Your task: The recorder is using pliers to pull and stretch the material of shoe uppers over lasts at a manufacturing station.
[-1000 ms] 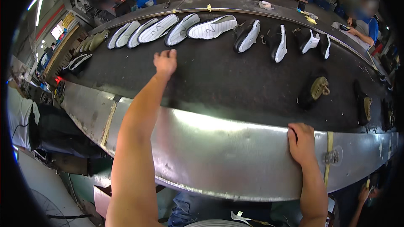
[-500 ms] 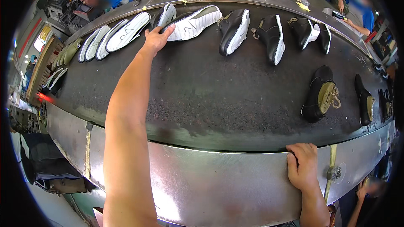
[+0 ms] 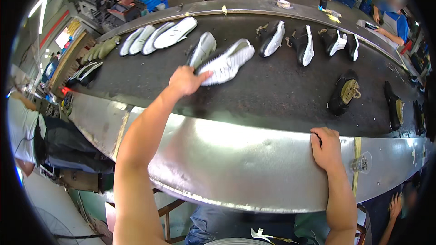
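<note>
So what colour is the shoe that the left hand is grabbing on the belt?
White; the shoe in the left hand shows clearly in the head view.

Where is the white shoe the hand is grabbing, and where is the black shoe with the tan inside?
white shoe (image 3: 229, 61), head view, on its sole.
black shoe (image 3: 343, 93), head view, on its tan inside.
</note>
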Available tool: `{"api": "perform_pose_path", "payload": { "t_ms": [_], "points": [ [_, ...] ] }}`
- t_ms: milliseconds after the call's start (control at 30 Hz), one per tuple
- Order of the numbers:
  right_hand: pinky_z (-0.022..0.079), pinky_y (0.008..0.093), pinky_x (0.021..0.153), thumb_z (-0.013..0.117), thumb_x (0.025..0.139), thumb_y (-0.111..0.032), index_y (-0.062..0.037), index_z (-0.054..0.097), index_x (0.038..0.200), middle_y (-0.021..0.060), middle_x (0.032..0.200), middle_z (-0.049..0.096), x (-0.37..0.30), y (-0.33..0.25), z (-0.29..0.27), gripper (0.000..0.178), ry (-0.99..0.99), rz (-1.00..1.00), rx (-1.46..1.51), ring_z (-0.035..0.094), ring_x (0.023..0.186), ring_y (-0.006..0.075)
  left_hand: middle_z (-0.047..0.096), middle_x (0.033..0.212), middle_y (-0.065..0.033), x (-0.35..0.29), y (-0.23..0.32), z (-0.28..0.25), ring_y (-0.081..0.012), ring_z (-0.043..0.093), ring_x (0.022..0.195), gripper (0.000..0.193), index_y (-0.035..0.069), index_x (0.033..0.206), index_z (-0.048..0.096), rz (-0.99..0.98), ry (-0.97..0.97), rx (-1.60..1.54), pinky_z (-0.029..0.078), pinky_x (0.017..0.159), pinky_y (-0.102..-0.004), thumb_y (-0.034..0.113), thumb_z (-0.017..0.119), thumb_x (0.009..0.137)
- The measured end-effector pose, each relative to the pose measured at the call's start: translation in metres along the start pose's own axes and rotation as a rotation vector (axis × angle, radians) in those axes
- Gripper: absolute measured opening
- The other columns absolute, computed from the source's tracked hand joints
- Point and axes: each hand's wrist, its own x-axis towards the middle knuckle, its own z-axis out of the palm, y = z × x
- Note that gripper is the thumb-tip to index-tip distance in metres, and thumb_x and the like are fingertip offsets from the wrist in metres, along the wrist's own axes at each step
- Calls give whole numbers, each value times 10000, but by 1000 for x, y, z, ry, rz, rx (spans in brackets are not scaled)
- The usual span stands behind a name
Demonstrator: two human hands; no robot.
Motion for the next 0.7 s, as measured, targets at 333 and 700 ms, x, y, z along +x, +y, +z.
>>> {"api": "perform_pose_path", "payload": {
  "t_ms": [333, 700],
  "points": [
    [479, 437, 832, 680, 844, -98, -40, 649, 1005, 147, 964, 662, -65, -54, -8, 174, 333, -243, 135, 622, 906, 354, 700, 765, -182, -306, -85, -63, -258, 682, 722, 608, -48, 981, 730, 64, 40, -373, 536, 731, -391, 550, 712, 868],
    [530, 425, 759, 730, 839, -364, -61, 672, 988, 126, 939, 646, -468, -113, -23, 343, -693, -77, 18, 640, 902, 313, 261, 1561, -344, -343, -42, -31, -449, 292, 1459, 856, -114, 1438, 375, 467, 47, 119, 278, 1197, -455, 395, 733, 851]
  ]
}}
